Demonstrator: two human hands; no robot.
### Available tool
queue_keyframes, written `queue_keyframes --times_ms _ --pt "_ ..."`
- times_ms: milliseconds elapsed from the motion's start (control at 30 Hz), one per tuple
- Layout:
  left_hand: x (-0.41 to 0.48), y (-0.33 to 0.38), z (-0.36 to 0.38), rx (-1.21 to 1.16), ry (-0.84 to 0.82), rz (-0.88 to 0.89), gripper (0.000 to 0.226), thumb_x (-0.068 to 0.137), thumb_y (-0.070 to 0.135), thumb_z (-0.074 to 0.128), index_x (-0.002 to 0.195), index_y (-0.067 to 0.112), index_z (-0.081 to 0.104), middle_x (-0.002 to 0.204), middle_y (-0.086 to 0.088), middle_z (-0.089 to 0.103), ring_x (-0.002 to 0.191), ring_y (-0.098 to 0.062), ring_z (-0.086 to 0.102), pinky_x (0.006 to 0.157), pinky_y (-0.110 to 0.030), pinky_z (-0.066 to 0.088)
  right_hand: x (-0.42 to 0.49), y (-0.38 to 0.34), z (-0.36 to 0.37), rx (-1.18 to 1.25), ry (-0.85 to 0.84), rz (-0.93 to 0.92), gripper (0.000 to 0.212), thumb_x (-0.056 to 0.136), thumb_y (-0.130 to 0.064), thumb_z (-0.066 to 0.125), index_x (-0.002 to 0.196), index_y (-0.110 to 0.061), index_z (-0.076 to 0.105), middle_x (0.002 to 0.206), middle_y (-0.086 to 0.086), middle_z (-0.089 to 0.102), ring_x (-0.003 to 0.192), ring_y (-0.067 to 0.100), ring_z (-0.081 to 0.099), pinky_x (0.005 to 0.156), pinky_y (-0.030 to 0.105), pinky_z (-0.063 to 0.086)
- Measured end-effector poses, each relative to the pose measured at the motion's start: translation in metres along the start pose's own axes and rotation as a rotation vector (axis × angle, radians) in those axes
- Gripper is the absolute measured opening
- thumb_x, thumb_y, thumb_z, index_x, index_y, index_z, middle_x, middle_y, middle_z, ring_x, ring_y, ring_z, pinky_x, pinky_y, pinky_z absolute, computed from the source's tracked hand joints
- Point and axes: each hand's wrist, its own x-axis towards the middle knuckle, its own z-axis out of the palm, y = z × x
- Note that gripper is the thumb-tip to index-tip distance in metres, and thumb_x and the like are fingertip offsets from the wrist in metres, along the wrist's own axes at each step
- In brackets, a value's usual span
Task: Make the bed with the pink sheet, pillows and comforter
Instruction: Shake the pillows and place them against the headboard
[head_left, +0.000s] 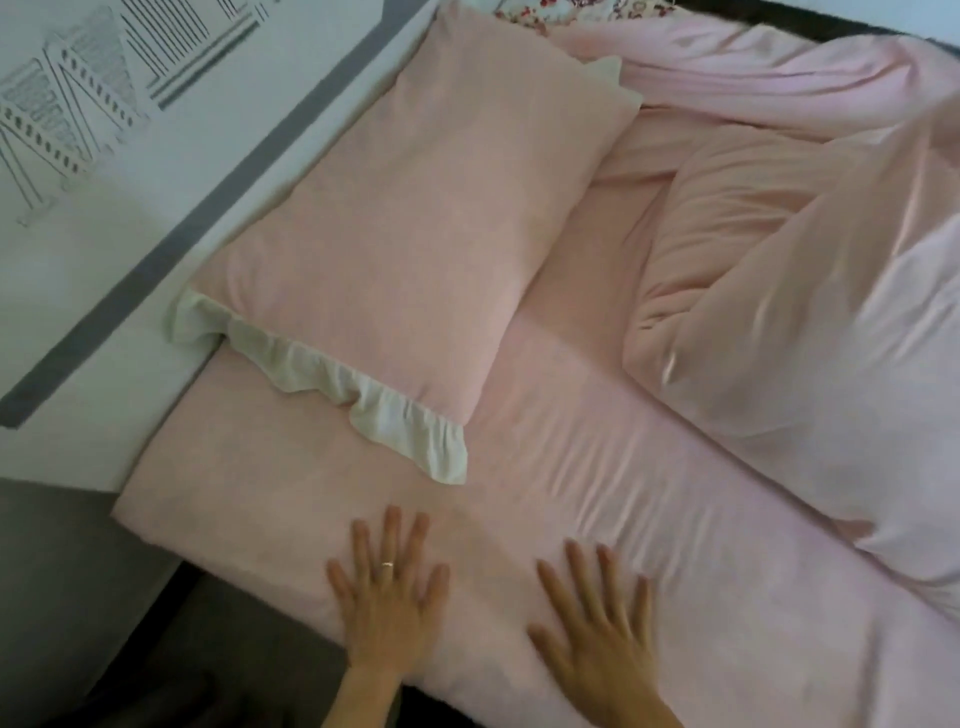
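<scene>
Along the near edge of the bed, the pink sheet (597, 467) lies over the mattress, and both my hands are pressed flat on it. My left hand (387, 603), with a ring (387, 565) on one finger, has its fingers straight and spread, grasping nothing. My right hand (597, 629), just beside it, is the same: palm down, fingers splayed, nothing held. I judge this to be a smoothing pass, since fine creases run across the sheet just beyond my right fingertips, while the patch under and left of my left hand looks flatter.

Further in, on the left, one pink pillow (395, 234) lies on the sheet along the head end, its white ruffle (395, 410) turned toward me. A corner of a floral pillow (545, 10) shows at the far edge, mostly out of view.

On the right, the comforter (805, 338) is heaped in loose folds, covering the far right part of the bed and not spread at all.

By my reading, the sheet is on and nearly flat and one pillow is placed. The second pillow needs setting, and the comforter needs drawing out flat over the sheet. To the left, a white wall with a grey stripe (156, 260) borders the bed.
</scene>
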Motion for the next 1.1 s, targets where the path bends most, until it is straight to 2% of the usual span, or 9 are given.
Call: queue_keyframes --times_ms 167,433,567,667,700,767,867,1000,1100 --pt "-0.064 0.016 -0.003 -0.089 -0.003 -0.192 0.071 0.089 0.053 0.027 0.153 0.025 0.023 0.158 -0.019 0.022 0.141 -0.049 0.018 0.104 -0.074 0.019 -0.093 0.089 0.009 -0.017 -0.140 0.128 0.072 0.091 -0.073 0.018 0.149 -0.036 0.040 0.163 0.001 0.022 0.148 0.029 0.023 0.107 0.071 0.018" --pt "-0.040 0.191 -0.003 0.003 -0.002 0.429 0.061 0.095 0.056 0.025 0.153 0.039 0.015 0.163 -0.002 0.010 0.149 -0.031 0.009 0.112 -0.065 0.018 -0.027 0.103 -0.054 0.124 0.134 0.143 0.071 0.094 -0.071 0.014 0.151 -0.044 -0.019 0.157 -0.009 -0.035 0.144 0.018 -0.035 0.115 0.057 -0.020" --pt "-0.042 0.203 0.042 0.117 -0.056 0.424 0.066 0.091 0.059 0.028 0.153 0.040 0.011 0.163 0.002 0.007 0.149 -0.031 0.006 0.103 -0.073 0.006 -0.113 0.213 0.018 0.272 0.045 0.612 0.075 0.087 -0.079 0.004 0.148 -0.047 -0.023 0.158 -0.014 -0.031 0.147 0.013 -0.026 0.117 0.061 -0.010" --pt "-0.043 0.205 0.035 0.192 -0.114 0.376 0.065 0.098 0.057 0.018 0.147 0.042 -0.022 0.157 0.005 -0.029 0.147 -0.031 -0.019 0.106 -0.074 0.000 -0.214 0.266 0.046 0.409 -0.047 1.005 0.091 0.075 -0.086 0.004 0.153 -0.043 -0.014 0.161 -0.012 -0.024 0.150 0.014 -0.016 0.114 0.067 -0.002" --pt "-0.045 0.219 0.027 0.193 -0.132 0.364 0.065 0.098 0.054 0.019 0.147 0.038 -0.021 0.157 0.001 -0.028 0.147 -0.035 -0.016 0.105 -0.075 0.003 -0.232 0.277 0.040 0.490 -0.074 1.093 0.093 0.076 -0.086 0.009 0.154 -0.041 -0.011 0.162 -0.011 -0.022 0.151 0.016 -0.015 0.113 0.070 -0.002" --pt "-0.048 0.230 0.014 0.128 -0.080 0.346 0.063 0.095 0.042 0.032 0.152 0.018 0.024 0.158 -0.020 0.018 0.140 -0.051 0.019 0.099 -0.076 0.021 -0.227 0.272 0.027 0.570 -0.066 1.154 0.091 0.083 -0.082 0.017 0.156 -0.034 -0.007 0.164 -0.004 -0.019 0.150 0.025 -0.017 0.113 0.069 -0.006" --pt "-0.055 0.263 0.007 0.119 -0.035 0.474 0.046 0.087 0.028 0.040 0.122 0.008 0.062 0.123 -0.030 0.054 0.118 -0.050 0.050 0.092 -0.074 0.034 -0.188 0.259 0.008 0.533 0.067 0.997 0.090 0.084 -0.081 0.007 0.156 -0.030 -0.012 0.162 -0.003 -0.023 0.149 0.025 -0.022 0.115 0.058 -0.019" --pt "-0.066 0.321 0.016 0.105 -0.030 0.767 0.056 0.091 0.043 0.042 0.143 0.024 0.046 0.152 -0.013 0.037 0.142 -0.037 0.031 0.104 -0.073 0.018 -0.108 0.227 -0.015 0.389 0.210 0.488 0.073 0.092 -0.072 0.016 0.153 -0.042 -0.011 0.160 -0.011 -0.026 0.148 0.015 -0.026 0.113 0.048 -0.027" --pt "-0.071 0.338 0.042 0.196 -0.048 0.792 0.064 0.090 0.055 0.037 0.150 0.033 0.029 0.160 -0.002 0.023 0.147 -0.032 0.018 0.101 -0.077 0.010 -0.122 0.273 0.010 0.412 0.181 0.525 0.071 0.094 -0.070 0.014 0.153 -0.042 -0.013 0.160 -0.013 -0.024 0.148 0.013 -0.023 0.119 0.053 -0.013"
